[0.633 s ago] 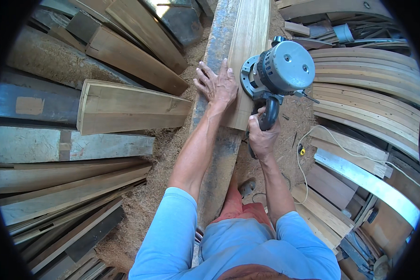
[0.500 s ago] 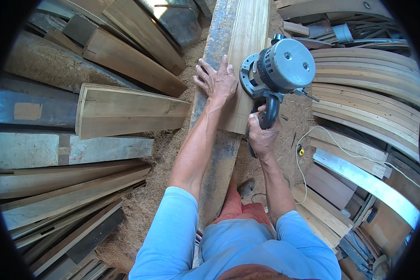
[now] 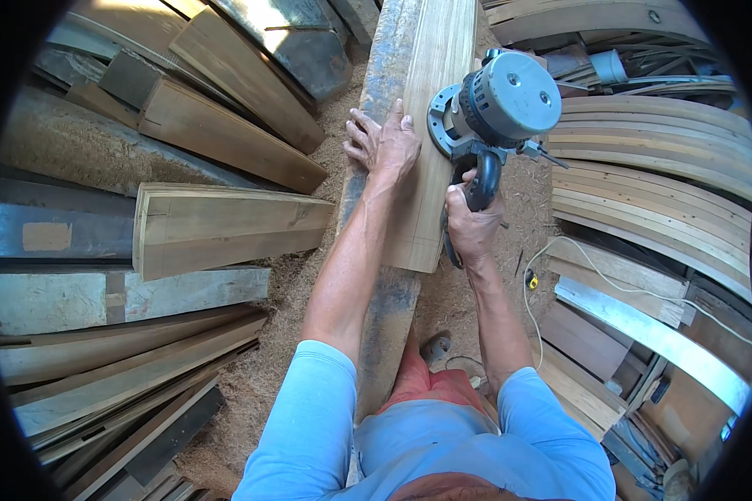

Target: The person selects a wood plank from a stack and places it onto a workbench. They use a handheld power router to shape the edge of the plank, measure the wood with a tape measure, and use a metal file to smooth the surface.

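Observation:
A grey router point(image 3: 518, 96) with a round base stands on the right edge of a long pale wooden board point(image 3: 422, 209). My right hand point(image 3: 475, 221) is wrapped round the router's black handle point(image 3: 483, 182). On the board's left side rests my left hand point(image 3: 386, 146), its fingers apart, the fingertips reaching over the board's left edge toward the bench. It holds nothing. The board lies lengthwise on a worn, stained bench beam point(image 3: 388, 313), which shows past the board's near end. The router's bit is hidden under its base.
Planks point(image 3: 234, 221) are stacked at the left, several ends pointing toward the bench. Curved wooden pieces point(image 3: 652, 196) are piled at the right, with a white cord point(image 3: 597, 255) across the wood below them. A yellow tape measure point(image 3: 531, 280) lies on the sawdust-covered floor point(image 3: 510, 242).
The router and both hands have moved farther away along the board; more of its near end shows behind them. The whole view has shifted a little. Both hands keep their hold and pose.

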Demonstrator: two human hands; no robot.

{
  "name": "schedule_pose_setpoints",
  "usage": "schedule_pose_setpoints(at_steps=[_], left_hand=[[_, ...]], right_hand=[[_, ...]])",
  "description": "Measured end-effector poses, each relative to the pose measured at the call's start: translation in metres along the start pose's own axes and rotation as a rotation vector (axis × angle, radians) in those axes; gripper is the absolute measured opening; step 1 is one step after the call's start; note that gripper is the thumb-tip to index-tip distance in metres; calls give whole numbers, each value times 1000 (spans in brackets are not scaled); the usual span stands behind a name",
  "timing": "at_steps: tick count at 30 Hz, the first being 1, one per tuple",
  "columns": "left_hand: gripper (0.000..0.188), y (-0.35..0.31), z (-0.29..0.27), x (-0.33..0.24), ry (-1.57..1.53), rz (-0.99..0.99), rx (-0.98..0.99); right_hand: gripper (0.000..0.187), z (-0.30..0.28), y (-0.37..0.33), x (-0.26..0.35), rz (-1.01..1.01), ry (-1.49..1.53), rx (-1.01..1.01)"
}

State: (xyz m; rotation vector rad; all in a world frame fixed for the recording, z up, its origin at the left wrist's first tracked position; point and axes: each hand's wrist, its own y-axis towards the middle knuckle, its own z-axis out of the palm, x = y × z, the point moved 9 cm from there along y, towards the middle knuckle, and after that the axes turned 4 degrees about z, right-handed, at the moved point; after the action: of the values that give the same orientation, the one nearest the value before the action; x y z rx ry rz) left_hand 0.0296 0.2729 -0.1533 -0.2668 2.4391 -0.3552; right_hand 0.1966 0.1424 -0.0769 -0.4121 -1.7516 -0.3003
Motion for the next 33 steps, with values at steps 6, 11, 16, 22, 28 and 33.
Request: schedule_pose_setpoints(at_steps=[6, 11, 16, 22, 28, 33], left_hand=[[47, 24, 7, -2, 19, -65, 4], [47, 31, 8, -12, -18, -145, 9], [46, 24, 2, -23, -31, -131, -82], [47, 28, 3, -25, 0, -80, -142], [46, 28, 2, -27, 51, -70, -164], [45, 27, 1, -30, 83, -61, -167]], right_hand=[[21, 7, 37, 6, -22, 12, -15], [20, 11, 70, 1, -61, -14, -25], [20, 16, 102, 2, -95, -14, -29], [19, 21, 134, 3, -96, 0, -50], [18, 31, 176, 10, -75, 55, -31], [17, 37, 214, 8, -72, 79, -21]])
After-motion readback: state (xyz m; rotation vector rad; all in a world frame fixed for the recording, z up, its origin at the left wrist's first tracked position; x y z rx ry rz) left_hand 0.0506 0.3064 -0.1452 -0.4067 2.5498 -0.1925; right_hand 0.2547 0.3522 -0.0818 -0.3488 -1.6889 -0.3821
